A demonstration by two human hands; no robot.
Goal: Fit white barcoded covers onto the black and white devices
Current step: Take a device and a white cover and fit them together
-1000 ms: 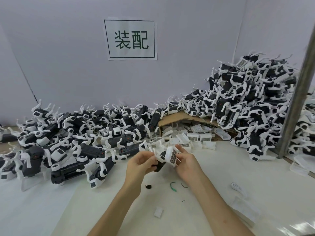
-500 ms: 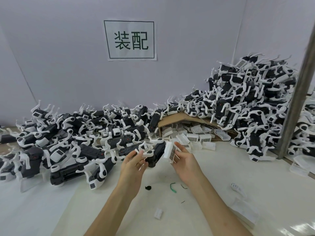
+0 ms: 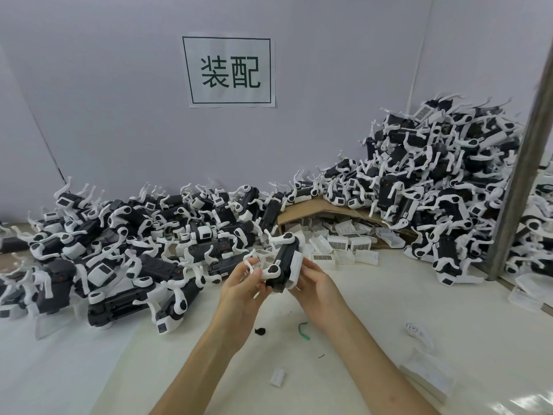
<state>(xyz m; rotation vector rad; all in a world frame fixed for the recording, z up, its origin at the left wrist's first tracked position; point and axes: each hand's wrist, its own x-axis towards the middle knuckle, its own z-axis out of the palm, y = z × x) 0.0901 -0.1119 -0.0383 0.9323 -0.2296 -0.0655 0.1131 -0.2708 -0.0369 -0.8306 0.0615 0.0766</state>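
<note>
Bare left hand [image 3: 242, 284], bare right hand [image 3: 317, 284], bare forearms [image 3: 368, 348]

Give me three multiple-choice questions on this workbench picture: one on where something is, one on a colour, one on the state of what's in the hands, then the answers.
1. Where do the loose covers lie?
A. In a blue bin.
B. In and in front of the cardboard box.
C. On a shelf.

2. What colour is the thin curled scrap on the table?
A. Red.
B. Blue.
C. Green.

3. How is the white cover at the right hand?
A. Held against the side of the device that the left hand grips.
B. Lying flat on the table.
C. Snapped in two.

Answers: 1 B, they spill out from under its flap. 2 C, it shows green against the pale top. 3 A, cover and device touch between the two hands, above the table.
</note>
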